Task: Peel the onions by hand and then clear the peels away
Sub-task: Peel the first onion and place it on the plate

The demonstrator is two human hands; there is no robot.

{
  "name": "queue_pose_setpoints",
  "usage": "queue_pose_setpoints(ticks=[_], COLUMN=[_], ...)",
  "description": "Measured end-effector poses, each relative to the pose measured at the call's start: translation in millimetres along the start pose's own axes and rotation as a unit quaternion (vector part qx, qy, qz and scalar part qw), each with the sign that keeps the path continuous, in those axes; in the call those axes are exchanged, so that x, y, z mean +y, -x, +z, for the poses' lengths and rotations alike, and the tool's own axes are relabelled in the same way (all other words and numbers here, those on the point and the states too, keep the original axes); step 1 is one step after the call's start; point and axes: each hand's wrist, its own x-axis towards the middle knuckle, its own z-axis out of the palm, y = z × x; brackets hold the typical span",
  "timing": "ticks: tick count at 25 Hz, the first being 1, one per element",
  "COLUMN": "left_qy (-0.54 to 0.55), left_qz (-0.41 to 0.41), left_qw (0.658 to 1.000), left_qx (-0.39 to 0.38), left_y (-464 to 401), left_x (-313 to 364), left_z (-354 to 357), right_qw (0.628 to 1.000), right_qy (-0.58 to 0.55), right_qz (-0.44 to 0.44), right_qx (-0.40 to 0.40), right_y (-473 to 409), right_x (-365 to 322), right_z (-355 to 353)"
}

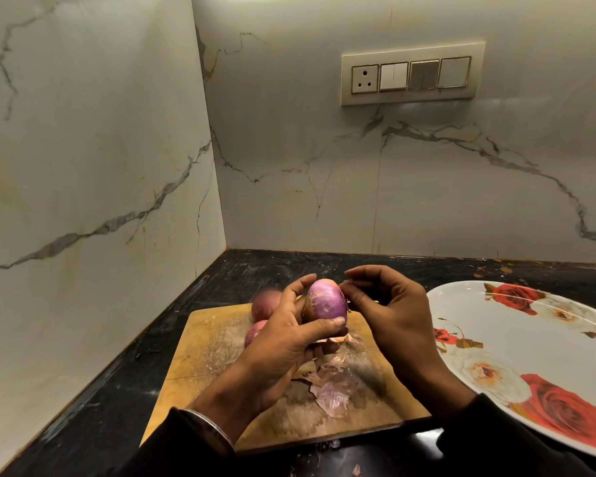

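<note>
My left hand (286,339) grips a purple onion (326,301) above the wooden cutting board (203,342); much of its skin is off. My right hand (389,304) is at the onion's right side, fingertips pinched at its top edge on a bit of skin. Two more red onions lie on the board behind my left hand, one (265,302) farther back and one (253,333) partly hidden. A heap of papery peels (331,383) lies on the board under my hands.
A large white plate with red roses (516,342) sits on the black counter (111,390) to the right of the board. Marble walls close the corner at the left and back. A switch panel (412,75) is on the back wall. Small peel scraps (356,470) lie by the counter's front edge.
</note>
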Motion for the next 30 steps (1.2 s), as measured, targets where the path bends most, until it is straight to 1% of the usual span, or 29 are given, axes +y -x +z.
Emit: queue_pose_setpoints(ticks=[3, 7, 9, 11, 13, 15, 16, 17, 19, 21, 22, 23, 24, 27, 30], left_qy=[0.005, 0.052, 0.068, 0.060, 0.033, -0.001, -0.020, -0.040, -0.066, -0.070, -0.071, -0.073, -0.074, -0.073, -0.078], left_qz=[0.000, 0.003, 0.003, 0.012, 0.027, 0.043, 0.052, 0.061, 0.077, 0.081, 0.082, 0.082, 0.081, 0.084, 0.087], left_qw=[1.000, 0.999, 0.998, 0.998, 0.999, 0.999, 0.998, 0.997, 0.994, 0.994, 0.993, 0.993, 0.993, 0.993, 0.993], left_qx=[0.002, 0.004, 0.006, 0.012, 0.018, 0.023, 0.025, 0.027, 0.030, 0.035, 0.037, 0.039, 0.040, 0.038, 0.035], left_y=[0.3, -0.8, -1.6, -2.7, -3.3, -2.6, -2.2, -1.9, -2.1, -2.5, -2.5, -2.4, -2.0, -1.9, -1.9], left_x=[-0.1, 0.8, 0.9, 0.0, -0.9, -1.4, -1.8, -2.1, -2.7, -3.0, -3.3, -3.5, -3.7, -4.5, -4.2], left_z=[0.9, 1.2, 0.6, -1.9, -3.2, -2.6, -2.0, -1.3, -1.5, -3.2, -4.4, -5.0, -5.0, -4.1, -3.8], right_qw=[1.000, 0.999, 0.999, 0.994, 0.982, 0.966, 0.960, 0.958, 0.972, 0.990, 0.991, 0.990, 0.992, 0.996, 0.997], right_qy=[0.006, -0.004, 0.022, 0.086, 0.157, 0.196, 0.208, 0.214, 0.185, 0.061, -0.007, -0.045, -0.045, 0.029, 0.032], right_qz=[-0.001, 0.027, 0.036, 0.065, 0.102, 0.129, 0.132, 0.126, 0.108, 0.117, 0.129, 0.124, 0.099, 0.007, -0.018], right_qx=[0.013, 0.021, 0.012, -0.002, -0.035, -0.104, -0.134, -0.144, -0.101, -0.049, -0.046, -0.054, -0.067, -0.079, -0.063], right_y=[0.5, -2.2, -2.2, -2.6, -3.2, -2.9, -2.3, -1.5, -1.3, -2.5, -2.7, -2.3, -1.0, 3.3, 3.3], right_x=[1.0, 2.0, 3.2, 7.1, 12.1, 12.8, 11.6, 10.0, 6.8, 2.5, -1.6, -4.9, -7.0, -11.0, -9.1], right_z=[0.7, -1.0, -2.0, -1.2, -1.2, -0.3, 0.3, 0.7, 0.0, -0.9, -0.3, 0.6, 1.6, 4.4, 2.3])
